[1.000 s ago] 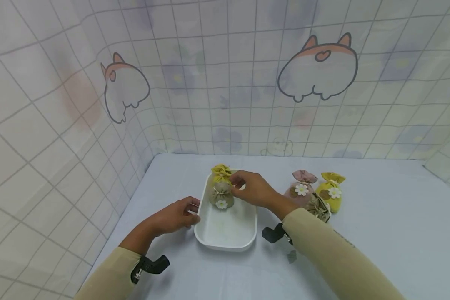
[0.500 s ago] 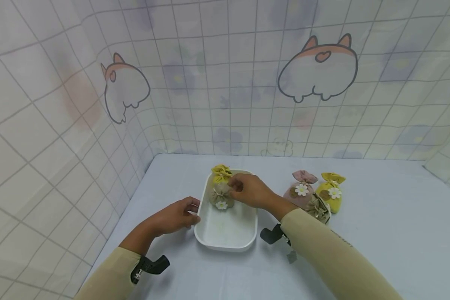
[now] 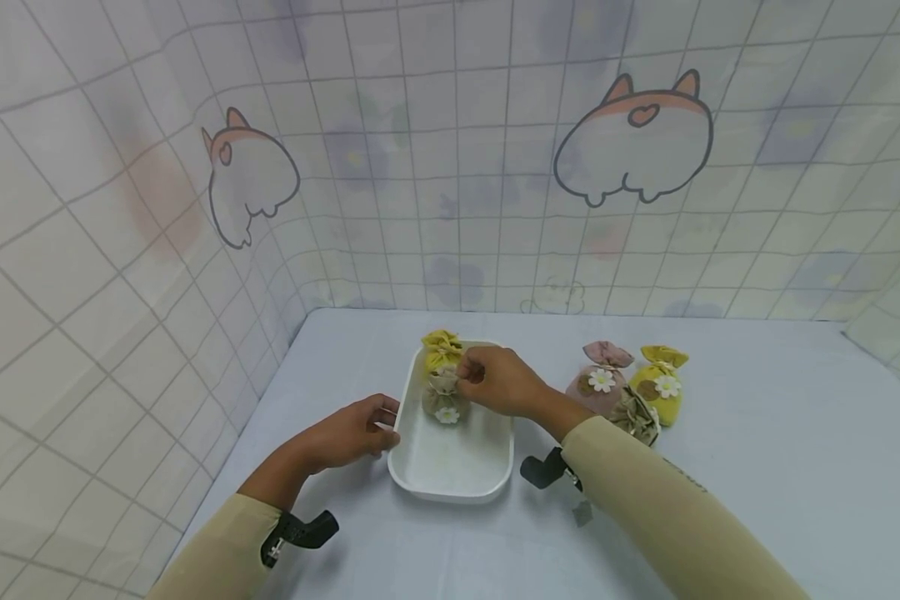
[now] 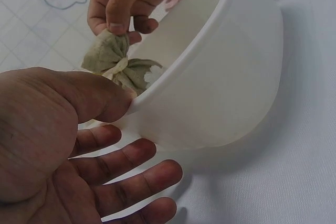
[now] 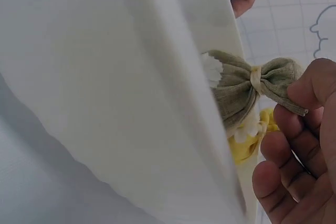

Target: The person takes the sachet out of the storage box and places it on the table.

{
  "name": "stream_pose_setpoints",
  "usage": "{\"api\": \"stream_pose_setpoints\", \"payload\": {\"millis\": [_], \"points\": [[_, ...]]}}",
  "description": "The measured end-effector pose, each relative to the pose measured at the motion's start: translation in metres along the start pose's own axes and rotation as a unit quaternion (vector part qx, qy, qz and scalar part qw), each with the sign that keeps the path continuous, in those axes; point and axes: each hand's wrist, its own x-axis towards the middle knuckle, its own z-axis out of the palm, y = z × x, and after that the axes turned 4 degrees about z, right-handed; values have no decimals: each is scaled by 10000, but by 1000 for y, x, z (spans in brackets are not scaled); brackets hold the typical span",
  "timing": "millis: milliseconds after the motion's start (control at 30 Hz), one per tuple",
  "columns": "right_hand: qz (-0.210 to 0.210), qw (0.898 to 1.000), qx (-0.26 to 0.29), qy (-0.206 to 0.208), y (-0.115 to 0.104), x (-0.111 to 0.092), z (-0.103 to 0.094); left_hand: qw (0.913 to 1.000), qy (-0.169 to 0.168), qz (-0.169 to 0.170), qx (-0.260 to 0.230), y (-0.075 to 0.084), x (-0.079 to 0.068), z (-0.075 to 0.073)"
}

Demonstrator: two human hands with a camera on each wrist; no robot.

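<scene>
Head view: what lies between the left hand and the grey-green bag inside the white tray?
The left wall of the white tray stands between the left hand and the grey-green bag, as the head view shows.

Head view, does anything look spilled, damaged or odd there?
No spill or damage shows. One small grey patch near the beige right sleeve stands out against the white tablecloth; I can't tell what it is.

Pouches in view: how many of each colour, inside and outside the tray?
Yellow: 2, one yellow pouch inside the white tray, another yellow pouch outside
Olive: 2, one olive pouch inside, another olive pouch outside
Pink: 1, a pink pouch outside
Total: 5
</scene>
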Motion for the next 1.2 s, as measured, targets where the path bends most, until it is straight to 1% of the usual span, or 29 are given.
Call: {"api": "stream_pose_setpoints", "payload": {"millis": [233,433,600,800,1067,1200], "points": [[46,9999,105,80,-5,-6,-6,10000,14,-39,7,3,-1,1],[-70,9997,100,190,-2,-8,-12,10000,33,-7,48,-1,-1,1],[4,9996,132,250,0,-10,-17,10000,42,3,66,-1,-1,1],[49,9985,221,493,0,-15,-24,10000,39,52,45,-2,-1,1],[-169,9973,317,635,4,-16,-32,9999,69,-10,89,-2,-1,1],[-185,9971,323,663,3,-18,-39,9999,63,24,74,0,-1,1]]}}
